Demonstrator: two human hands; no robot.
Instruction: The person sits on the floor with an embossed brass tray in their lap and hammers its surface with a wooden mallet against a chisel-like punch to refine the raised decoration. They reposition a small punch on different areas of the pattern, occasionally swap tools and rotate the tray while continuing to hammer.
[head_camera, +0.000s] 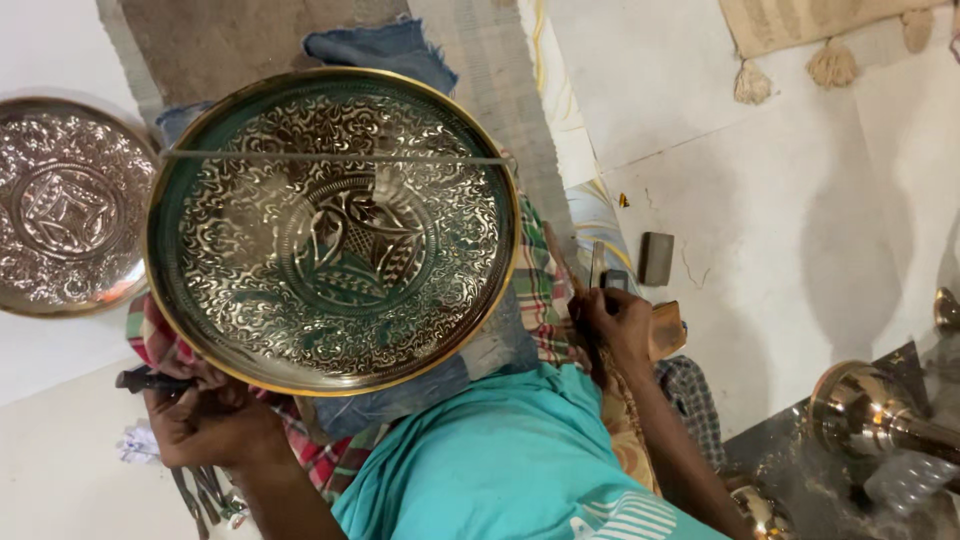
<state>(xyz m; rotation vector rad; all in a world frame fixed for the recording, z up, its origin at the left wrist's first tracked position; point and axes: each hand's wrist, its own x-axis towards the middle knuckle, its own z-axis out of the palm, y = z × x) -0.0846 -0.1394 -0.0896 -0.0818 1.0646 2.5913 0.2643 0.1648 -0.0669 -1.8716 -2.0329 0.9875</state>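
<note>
On the pale floor (780, 200), left hand's (205, 420) grip closed on a dark tool (150, 381); right hand's (615, 320) grip unclear beside the engraved brass tray (335, 230).

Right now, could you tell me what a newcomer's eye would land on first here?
A large engraved brass plate fills the centre, resting on the person's lap. A second engraved plate lies at the left edge. The left hand grips a dark tool beneath the plate; the right hand reaches toward small tools on the floor.

Bright, even daylight; glare on engraved brass plate (332, 230). Soft shadows on floor right of plate. Slight blur at pic's edges.
</note>
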